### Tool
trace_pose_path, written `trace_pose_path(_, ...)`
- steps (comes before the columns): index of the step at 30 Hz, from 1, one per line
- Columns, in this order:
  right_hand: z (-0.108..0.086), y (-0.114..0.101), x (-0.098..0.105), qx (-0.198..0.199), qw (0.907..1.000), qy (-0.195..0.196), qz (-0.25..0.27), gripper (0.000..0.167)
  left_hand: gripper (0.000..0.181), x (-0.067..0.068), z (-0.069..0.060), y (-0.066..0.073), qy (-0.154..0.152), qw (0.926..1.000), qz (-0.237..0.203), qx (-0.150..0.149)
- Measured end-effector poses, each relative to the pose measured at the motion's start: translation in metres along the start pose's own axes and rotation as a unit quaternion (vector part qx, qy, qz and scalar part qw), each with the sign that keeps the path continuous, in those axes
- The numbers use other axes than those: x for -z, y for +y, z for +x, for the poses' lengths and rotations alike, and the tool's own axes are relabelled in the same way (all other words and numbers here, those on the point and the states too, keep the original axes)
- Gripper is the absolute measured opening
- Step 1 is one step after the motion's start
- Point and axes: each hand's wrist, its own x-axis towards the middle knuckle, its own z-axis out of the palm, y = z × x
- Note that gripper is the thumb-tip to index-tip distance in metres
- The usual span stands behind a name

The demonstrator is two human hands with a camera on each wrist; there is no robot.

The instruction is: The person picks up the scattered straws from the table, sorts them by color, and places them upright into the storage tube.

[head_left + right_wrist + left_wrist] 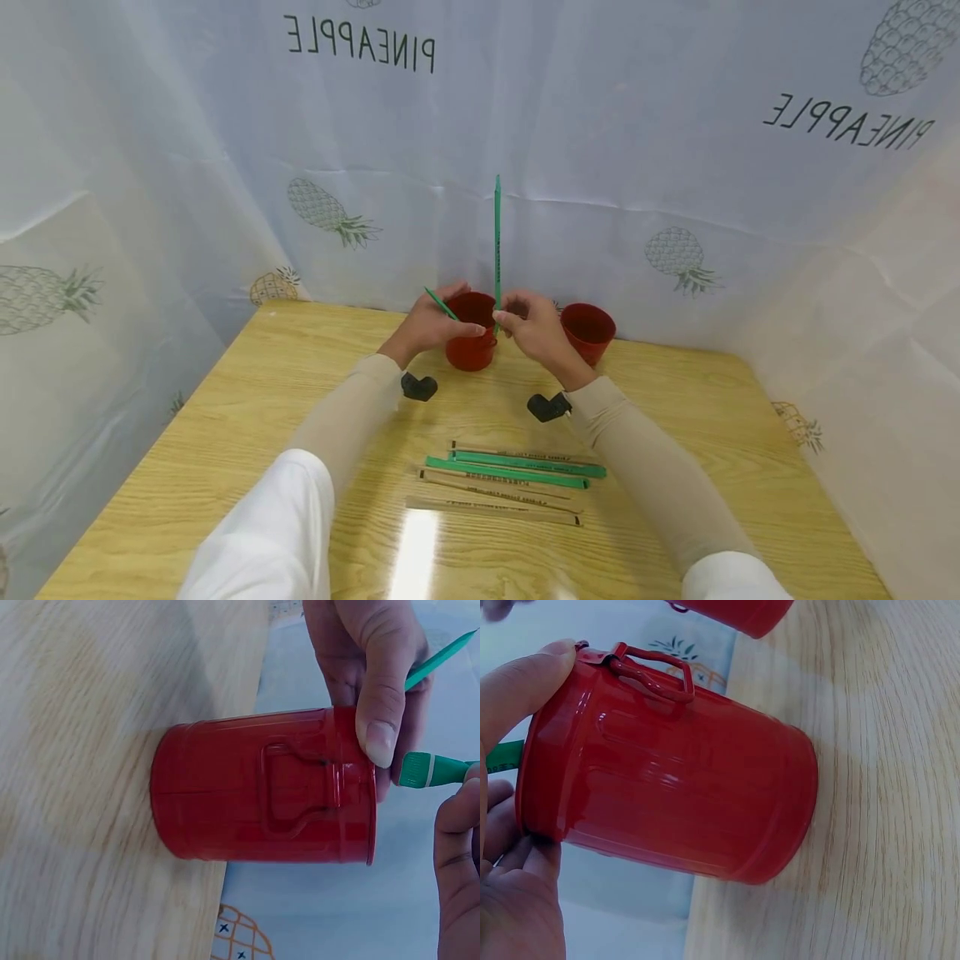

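Note:
My left hand [432,325] holds a red metal bucket [470,353] at its rim, thumb on the near side and fingers toward the far side. The bucket stands upright on the table, and its wire side handle [277,791] shows in the right wrist view. A slim green wrapped straw [441,303] sticks out of it, leaning left by the left thumb; its lower part is hidden. With thumb and fingertips, my right hand [538,329] pinches another green wrapped straw [497,242] near its lower end. That straw is upright, its crimped end [416,770] just above the rim.
A second red bucket [588,332] stands right of the right hand. Several wrapped straws lie crosswise nearer the front, green ones [510,475] and brown ones [491,510]. A pineapple-print curtain [525,125] hangs behind the wooden table [247,433]. Black devices [418,387] sit at both wrists.

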Motion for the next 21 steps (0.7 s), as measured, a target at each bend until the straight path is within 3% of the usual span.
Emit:
trace_pose_path(10, 0.026, -0.003, -0.014, -0.02, 0.9993, 0.001, -0.03, 0.009, 0.093, -0.002, -0.004, -0.001, -0.001, 1.0, -0.008, -0.001)
trace_pose_path(21, 0.045, -0.006, -0.025, -0.037, 0.9966, 0.0, -0.074, 0.011, 0.068, 0.0, -0.001, 0.003, -0.003, 0.999, -0.002, -0.045)
